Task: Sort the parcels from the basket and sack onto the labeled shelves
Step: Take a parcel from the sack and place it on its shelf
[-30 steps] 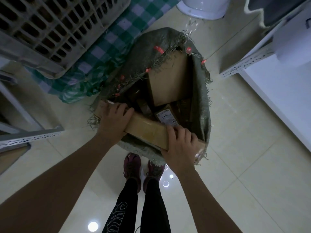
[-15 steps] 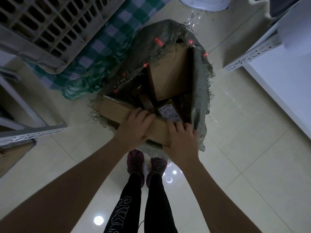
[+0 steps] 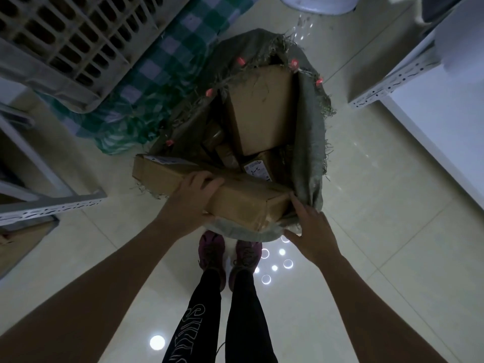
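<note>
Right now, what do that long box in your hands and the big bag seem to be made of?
The long box looks like plain matte brown cardboard, with folded flap edges and a paper label. The sack looks like coarse woven grey-green fabric, possibly plastic weave, since its rim is frayed into loose threads.

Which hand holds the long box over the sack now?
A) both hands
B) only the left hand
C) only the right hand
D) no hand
B: the left hand grips the long box round its middle, while the right hand is open just off the box's end, by the sack rim.
</note>
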`<state>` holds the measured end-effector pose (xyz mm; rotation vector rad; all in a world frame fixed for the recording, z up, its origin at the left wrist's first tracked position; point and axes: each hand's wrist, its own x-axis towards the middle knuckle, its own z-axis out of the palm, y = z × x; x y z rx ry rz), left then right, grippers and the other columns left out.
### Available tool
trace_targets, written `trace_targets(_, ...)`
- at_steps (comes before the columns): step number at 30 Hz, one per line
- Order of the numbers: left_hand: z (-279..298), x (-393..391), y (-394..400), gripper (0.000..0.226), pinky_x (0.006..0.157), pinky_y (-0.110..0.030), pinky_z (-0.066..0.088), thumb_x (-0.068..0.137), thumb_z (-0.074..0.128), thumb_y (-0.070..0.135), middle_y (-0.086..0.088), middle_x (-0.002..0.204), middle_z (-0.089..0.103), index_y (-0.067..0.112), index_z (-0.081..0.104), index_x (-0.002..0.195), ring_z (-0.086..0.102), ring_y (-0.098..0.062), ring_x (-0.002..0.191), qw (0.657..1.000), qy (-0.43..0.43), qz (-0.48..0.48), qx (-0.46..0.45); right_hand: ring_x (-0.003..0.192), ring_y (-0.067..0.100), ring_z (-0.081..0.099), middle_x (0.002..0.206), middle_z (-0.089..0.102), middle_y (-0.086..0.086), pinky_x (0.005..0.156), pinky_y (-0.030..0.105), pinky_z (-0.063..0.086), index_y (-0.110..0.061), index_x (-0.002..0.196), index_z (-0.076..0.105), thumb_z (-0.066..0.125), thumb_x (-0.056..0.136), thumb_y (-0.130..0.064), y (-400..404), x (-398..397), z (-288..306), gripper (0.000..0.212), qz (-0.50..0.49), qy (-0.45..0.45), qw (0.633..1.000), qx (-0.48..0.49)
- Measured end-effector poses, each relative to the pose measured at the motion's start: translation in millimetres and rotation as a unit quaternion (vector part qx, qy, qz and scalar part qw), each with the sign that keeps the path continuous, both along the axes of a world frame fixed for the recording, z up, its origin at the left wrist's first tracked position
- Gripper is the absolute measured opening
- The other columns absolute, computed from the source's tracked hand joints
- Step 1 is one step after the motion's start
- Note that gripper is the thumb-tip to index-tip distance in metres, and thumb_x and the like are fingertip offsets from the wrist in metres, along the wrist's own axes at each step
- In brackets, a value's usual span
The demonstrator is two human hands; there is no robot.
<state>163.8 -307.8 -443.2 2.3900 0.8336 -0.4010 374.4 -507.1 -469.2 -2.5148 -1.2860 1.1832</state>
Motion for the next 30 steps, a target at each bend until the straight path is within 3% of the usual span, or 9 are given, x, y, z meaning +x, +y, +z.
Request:
trace_targets(3,-2.3,-10.9,1.1,0.078,0.087,-0.05,0.049,0.069,0.082,0.019,-0.017,0.135,0.041,0.013,0.044,0.137,0.037,-0.04,0.127,1.0,-0.009,0.006,-0.019,0.131,0.036,0.044,0.153,0.034,0.011,0.103,0.061,0.04,-0.035,0.154,0.003,0.059,0.071,-0.074,9.2,-13.7,-6.2,0.108,0.004,-0.032,0.999,0.027)
trace_targets(7,-0.4,-12.5,-0.5,0.076,0.085,-0.05,0.049,0.072,0.081,0.017,-0.018,0.138,0.04,0.01,0.045,0.138,0.035,-0.039,0.129,0.999,-0.023,0.021,-0.023,0.136,0.043,0.036,0.153,0.03,0.017,0.107,0.058,0.035,-0.021,0.149,0.031,0.083,0.065,-0.037,36.7,-28.3,-3.8,0.1,-0.005,-0.055,0.995,0.086)
trace_targets(9,4.3,-12.6,-0.9,0.076,0.084,-0.048,0.051,0.072,0.081,0.016,-0.018,0.139,0.039,0.01,0.044,0.138,0.034,-0.037,0.13,0.998,-0.037,0.034,-0.033,0.134,0.041,0.039,0.145,0.044,0.014,0.111,0.062,0.029,-0.013,0.137,0.047,0.083,0.062,-0.02,43.2,-25.6,-1.9,0.083,-0.004,-0.067,0.994,0.082)
trace_targets(13,18.0,-17.7,2.3,0.08,0.086,-0.044,0.05,0.07,0.082,0.015,-0.013,0.139,0.037,0.015,0.041,0.139,0.036,-0.032,0.13,0.993,-0.082,0.075,-0.049,0.123,0.038,0.053,0.12,0.062,0.01,0.109,0.072,0.019,-0.013,0.121,0.058,0.083,0.05,-0.017,47.8,-9.9,19.2,0.075,0.035,-0.106,0.983,0.148)
trace_targets(16,28.3,-22.9,2.0,0.086,0.095,-0.044,0.045,0.069,0.083,0.017,-0.01,0.141,0.036,0.023,0.035,0.141,0.036,-0.029,0.131,0.986,-0.121,0.096,-0.058,0.108,0.038,0.059,0.11,0.062,0.01,0.104,0.072,0.028,-0.017,0.116,0.056,0.076,0.05,-0.03,51.6,-2.8,47.1,0.071,0.053,-0.152,0.962,0.221)
trace_targets(21,59.8,-4.1,-12.3,0.097,0.101,-0.03,0.034,0.072,0.082,0.03,0.001,0.149,0.028,0.035,0.02,0.146,0.026,-0.013,0.137,0.97,-0.166,0.142,-0.103,0.104,0.041,0.057,0.11,0.061,0.011,0.101,0.069,0.034,-0.017,0.115,0.06,0.09,0.039,-0.025,70.4,-0.9,68.8,0.082,0.091,-0.176,0.966,0.164)
trace_targets(24,66.1,9.4,-18.3,0.089,0.099,-0.033,0.037,0.066,0.078,0.047,-0.002,0.141,0.038,0.023,0.035,0.141,0.034,-0.02,0.132,0.973,-0.173,0.139,-0.061,0.105,0.041,0.053,0.112,0.059,0.014,0.093,0.057,0.047,-0.014,0.117,0.061,0.089,0.046,-0.029,85.6,-11.5,62.7,0.078,0.1,-0.134,0.972,0.167)
trace_targets(26,63.7,9.8,-16.8,0.085,0.092,-0.033,0.043,0.063,0.073,0.056,-0.002,0.132,0.046,0.02,0.041,0.133,0.042,-0.02,0.123,0.973,-0.165,0.158,-0.045,0.113,0.037,0.048,0.12,0.056,0.015,0.094,0.048,0.045,-0.012,0.127,0.057,0.086,0.057,-0.037,89.9,-12.8,53.2,0.08,0.099,-0.089,0.976,0.175)
trace_targets(30,49.1,-4.3,-3.6,0.081,0.091,-0.038,0.044,0.059,0.089,0.036,-0.003,0.122,0.053,0.013,0.05,0.126,0.049,-0.023,0.113,0.967,-0.173,0.179,-0.061,0.131,0.034,0.036,0.139,0.046,0.014,0.111,0.048,0.031,-0.012,0.145,0.04,0.081,0.069,-0.046,88.2,5.1,35.2,0.092,0.091,-0.059,0.983,0.145)
